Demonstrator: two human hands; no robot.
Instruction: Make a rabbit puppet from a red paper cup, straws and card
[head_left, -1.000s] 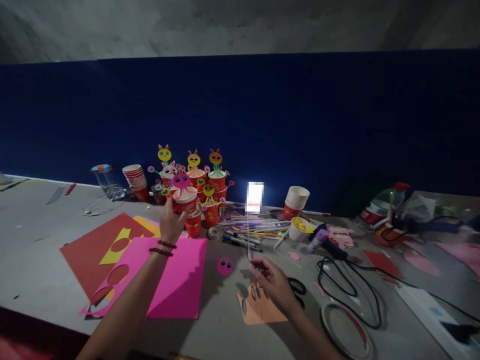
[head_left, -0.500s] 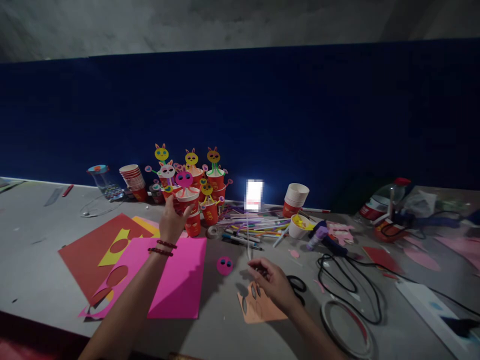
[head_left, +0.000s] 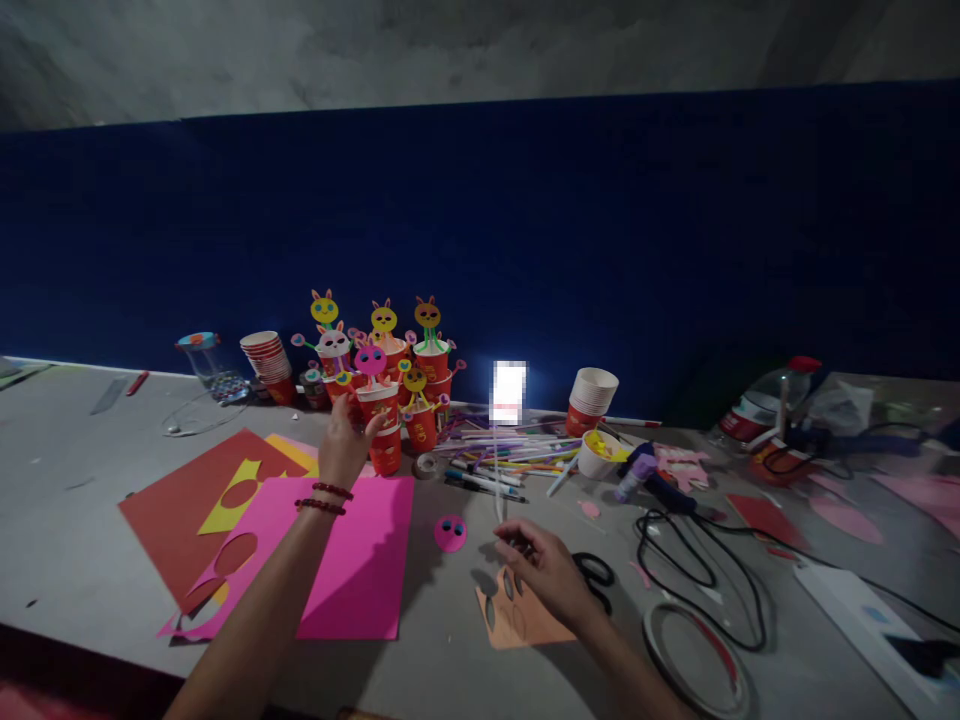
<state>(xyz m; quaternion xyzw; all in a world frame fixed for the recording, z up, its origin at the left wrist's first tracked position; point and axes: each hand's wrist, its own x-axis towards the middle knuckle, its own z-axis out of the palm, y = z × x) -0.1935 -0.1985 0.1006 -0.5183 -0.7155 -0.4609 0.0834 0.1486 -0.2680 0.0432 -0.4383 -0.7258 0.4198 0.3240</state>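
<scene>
My left hand [head_left: 343, 445] is closed around a red paper cup [head_left: 377, 402] with a pink animal face on a straw, held up beside a cluster of similar cup figures [head_left: 409, 365] by the blue wall. My right hand [head_left: 546, 570] hovers low over an orange paper cut-out [head_left: 517, 620] and pinches the bottom of a thin clear straw [head_left: 497, 480] that stands upright. A pink round face piece [head_left: 450, 533] lies between my hands. Black scissors [head_left: 596, 572] lie just right of my right hand.
Pink, red and yellow paper sheets [head_left: 360, 560] lie at the left. Pens and straws [head_left: 510, 455], stacks of cups [head_left: 594, 400] [head_left: 268, 360], a glue gun [head_left: 652, 480], black cables [head_left: 705, 580], a tape ring [head_left: 694, 665], a bottle [head_left: 765, 410] and a bright phone screen [head_left: 510, 392] crowd the table.
My left hand has carried the cup figure slightly further back and right, closer to the cluster. My right hand sank a little toward the orange cut-out.
</scene>
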